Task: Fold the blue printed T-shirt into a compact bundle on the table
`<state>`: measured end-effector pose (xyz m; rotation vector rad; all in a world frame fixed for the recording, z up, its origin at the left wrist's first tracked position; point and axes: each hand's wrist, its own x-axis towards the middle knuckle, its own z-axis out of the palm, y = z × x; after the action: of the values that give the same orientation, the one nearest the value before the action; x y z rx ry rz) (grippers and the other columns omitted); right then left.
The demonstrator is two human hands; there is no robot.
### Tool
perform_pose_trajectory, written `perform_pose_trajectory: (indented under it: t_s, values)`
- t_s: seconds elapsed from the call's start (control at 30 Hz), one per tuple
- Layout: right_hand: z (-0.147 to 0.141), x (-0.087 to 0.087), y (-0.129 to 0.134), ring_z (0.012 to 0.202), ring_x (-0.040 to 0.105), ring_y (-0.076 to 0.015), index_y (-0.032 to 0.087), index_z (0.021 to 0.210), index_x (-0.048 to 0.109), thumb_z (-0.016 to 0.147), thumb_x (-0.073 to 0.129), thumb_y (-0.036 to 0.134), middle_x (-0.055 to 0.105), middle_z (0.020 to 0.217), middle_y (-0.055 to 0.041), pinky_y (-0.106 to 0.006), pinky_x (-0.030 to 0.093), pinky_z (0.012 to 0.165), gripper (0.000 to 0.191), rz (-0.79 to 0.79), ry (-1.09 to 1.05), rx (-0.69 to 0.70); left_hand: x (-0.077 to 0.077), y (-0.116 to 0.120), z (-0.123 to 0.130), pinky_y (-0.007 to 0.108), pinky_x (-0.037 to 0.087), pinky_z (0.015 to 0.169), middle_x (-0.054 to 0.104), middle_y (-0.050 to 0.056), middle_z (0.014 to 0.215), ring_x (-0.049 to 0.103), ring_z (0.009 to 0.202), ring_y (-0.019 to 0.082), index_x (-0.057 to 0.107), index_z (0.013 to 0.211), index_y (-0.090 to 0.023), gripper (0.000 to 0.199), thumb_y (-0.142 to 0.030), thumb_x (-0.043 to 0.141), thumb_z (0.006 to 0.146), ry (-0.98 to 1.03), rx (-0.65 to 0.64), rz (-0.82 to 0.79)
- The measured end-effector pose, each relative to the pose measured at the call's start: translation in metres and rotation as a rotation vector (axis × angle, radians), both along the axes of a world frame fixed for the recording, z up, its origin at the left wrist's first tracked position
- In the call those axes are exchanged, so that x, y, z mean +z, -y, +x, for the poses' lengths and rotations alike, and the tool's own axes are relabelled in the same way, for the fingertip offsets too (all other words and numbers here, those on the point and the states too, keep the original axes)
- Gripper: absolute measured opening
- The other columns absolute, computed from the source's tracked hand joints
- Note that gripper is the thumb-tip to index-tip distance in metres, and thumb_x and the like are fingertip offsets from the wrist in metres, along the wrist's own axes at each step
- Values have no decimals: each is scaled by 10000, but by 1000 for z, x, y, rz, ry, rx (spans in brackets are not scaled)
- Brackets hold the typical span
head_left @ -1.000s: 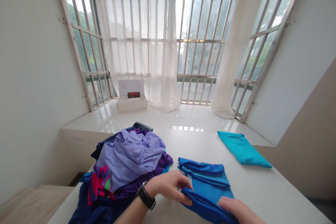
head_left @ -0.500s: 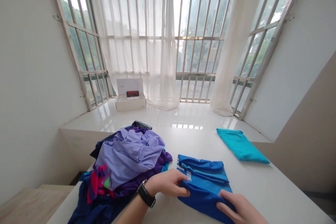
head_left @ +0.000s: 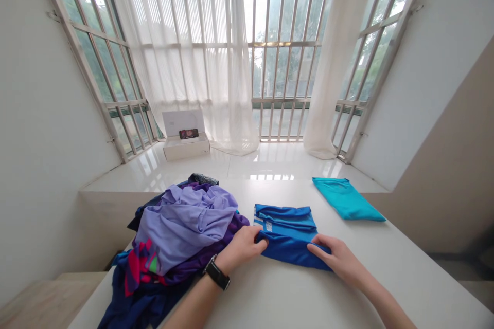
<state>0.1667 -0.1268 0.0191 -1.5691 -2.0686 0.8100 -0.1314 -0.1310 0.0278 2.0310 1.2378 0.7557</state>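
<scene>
A blue garment (head_left: 287,239), partly folded into a flat rectangle, lies on the white table in front of me. A small white printed patch shows near its left end. My left hand (head_left: 247,247), with a black watch on the wrist, pinches the near left edge of the cloth. At the near right edge, my right hand (head_left: 334,257) grips the fabric between thumb and fingers. To the left is a heap of crumpled clothes (head_left: 189,221), with a lavender piece on top. A folded turquoise garment (head_left: 347,200) rests at the back right.
The white table (head_left: 285,298) backs onto a glossy window ledge (head_left: 235,167). On the ledge stands an open white box (head_left: 187,149) with a phone (head_left: 189,134) propped on it. Sheer curtains (head_left: 185,61) hang before the barred windows.
Both hands have pushed the blue garment's near edge away from me, folding it farther over. The visible cloth is now a narrower strip. My view has shifted slightly.
</scene>
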Motion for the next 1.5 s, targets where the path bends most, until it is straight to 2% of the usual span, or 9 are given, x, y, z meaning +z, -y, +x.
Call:
perform_pose_trajectory:
  t_s: [0.2, 0.4, 0.53, 0.63, 0.87, 1.07, 1.37, 1.5]
  values:
    - [-1, -6, -6, 757, 607, -210, 236, 723, 621, 846, 494, 679, 688, 747, -11, -296, 423, 713, 478, 16, 30, -80, -2, -2, 3, 257, 244, 537, 441, -34, 595, 399, 574, 122, 463, 618, -197, 340, -384, 520, 895, -107, 108, -17]
    - [1, -18, -11, 736, 614, -213, 245, 675, 641, 778, 540, 705, 684, 707, -5, -287, 432, 708, 482, 72, -49, -157, -2, 0, 2, 262, 234, 542, 523, -15, 586, 444, 562, 132, 568, 637, -200, 333, -379, 521, 913, -237, 233, 59]
    - [5, -25, -8, 633, 542, -182, 241, 706, 659, 767, 527, 703, 619, 634, 14, -280, 408, 622, 484, 110, -126, -199, 1, 1, 3, 266, 243, 546, 621, 3, 629, 538, 589, 149, 630, 669, -210, 312, -386, 539, 909, -313, 281, 55]
    - [5, -28, -7, 620, 533, -183, 240, 726, 661, 761, 526, 701, 608, 614, 14, -285, 401, 613, 482, 112, -137, -255, 4, 2, 3, 266, 278, 564, 688, 19, 703, 620, 659, 177, 672, 720, -220, 288, -407, 556, 905, -368, 309, 41]
    - [-3, -29, -5, 635, 559, -198, 267, 714, 631, 731, 575, 700, 560, 584, 29, -294, 413, 655, 437, 151, -94, -366, 9, 5, 1, 270, 402, 655, 748, 41, 857, 704, 820, 233, 707, 866, -234, 268, -442, 550, 933, -475, 313, 31]
    - [-10, -29, 0, 605, 584, -216, 291, 739, 601, 782, 512, 702, 548, 589, 19, -307, 404, 615, 423, 187, -4, -416, 9, 6, 1, 282, 439, 683, 745, 52, 877, 715, 850, 251, 686, 888, -225, 249, -433, 558, 937, -516, 312, 29]
    - [-14, -29, 5, 574, 611, -211, 292, 707, 541, 861, 449, 638, 579, 585, 10, -291, 383, 521, 390, 257, 137, -425, 8, 6, 3, 327, 481, 721, 746, 82, 923, 722, 881, 290, 648, 1025, -217, 224, -410, 556, 962, -612, 309, 37]
    - [-11, -29, 1, 594, 630, -215, 289, 720, 547, 851, 446, 669, 611, 612, 2, -294, 399, 531, 414, 209, 151, -404, 10, 10, 5, 364, 502, 730, 740, 101, 907, 719, 852, 306, 635, 1051, -201, 242, -410, 539, 976, -656, 316, 64]
